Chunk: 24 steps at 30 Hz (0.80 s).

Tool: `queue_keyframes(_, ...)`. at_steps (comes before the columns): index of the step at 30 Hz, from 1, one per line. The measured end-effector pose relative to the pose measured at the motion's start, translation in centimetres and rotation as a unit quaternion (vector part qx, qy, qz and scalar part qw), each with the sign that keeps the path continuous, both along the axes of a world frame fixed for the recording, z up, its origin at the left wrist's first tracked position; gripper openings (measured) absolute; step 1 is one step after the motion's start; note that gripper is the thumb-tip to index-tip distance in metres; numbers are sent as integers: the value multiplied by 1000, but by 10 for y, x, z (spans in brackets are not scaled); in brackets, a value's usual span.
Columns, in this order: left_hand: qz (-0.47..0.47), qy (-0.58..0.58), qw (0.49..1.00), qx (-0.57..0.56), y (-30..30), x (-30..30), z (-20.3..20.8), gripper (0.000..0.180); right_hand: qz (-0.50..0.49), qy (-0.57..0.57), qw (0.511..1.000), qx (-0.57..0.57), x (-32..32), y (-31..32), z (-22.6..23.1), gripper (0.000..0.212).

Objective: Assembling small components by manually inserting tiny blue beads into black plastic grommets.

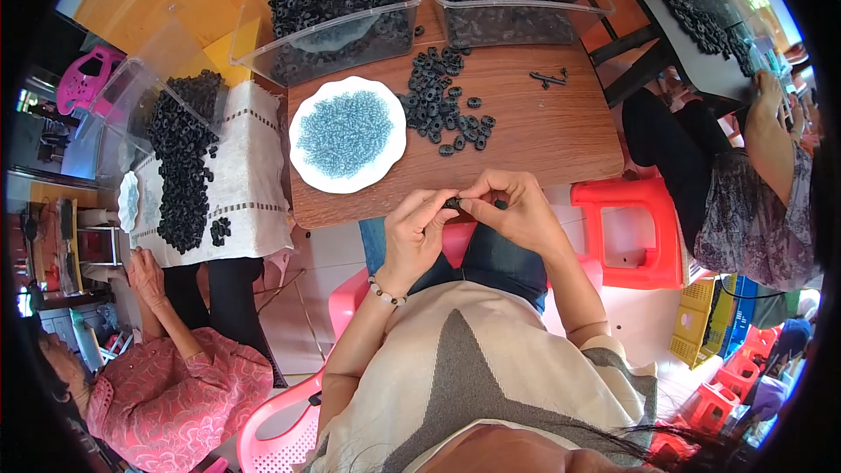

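Just off the near edge of the brown table point(526, 153), my left hand point(415, 229) and my right hand point(519, 215) meet over my lap. Fingertips of both pinch one small black plastic part point(453, 203); its finer shape is covered. A dark bit also shows between the fingers of the right hand, too hidden to name. On the table ahead lies a loose pile of black oval plastic parts point(434, 105), several with holes. Left of them sits a white scalloped plate point(300, 168) heaped with small translucent bluish pieces point(346, 133).
Two clear bins point(328, 22) point(512, 17) of black parts stand along the table's far side. Thin black pieces point(549, 80) lie at the right. Co-workers sit left point(180, 385) and right point(753, 201) at other tables with black parts. A red stool point(631, 232) stands to the right.
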<state>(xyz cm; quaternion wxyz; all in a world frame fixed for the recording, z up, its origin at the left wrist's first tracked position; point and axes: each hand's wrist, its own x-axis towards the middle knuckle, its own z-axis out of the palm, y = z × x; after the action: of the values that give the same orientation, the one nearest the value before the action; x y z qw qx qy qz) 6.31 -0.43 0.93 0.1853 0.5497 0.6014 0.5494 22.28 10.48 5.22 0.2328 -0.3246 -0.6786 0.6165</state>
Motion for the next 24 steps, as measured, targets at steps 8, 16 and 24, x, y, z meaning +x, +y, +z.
queue_keyframes(8, -6, 108, 993, 42, -1, -3, -13, 30, 20, -50, 998, 23, -2, -2, 2, 4)
queue_keyframes(16, -2, 87, 996, 35, -1, -3, 0, 28, 34, 1, 999, -19, 1, 6, -13, 7)
queue_keyframes(24, -2, -36, 999, 12, 1, 2, 10, 26, 74, 164, 956, -233, 14, 12, -25, 33)
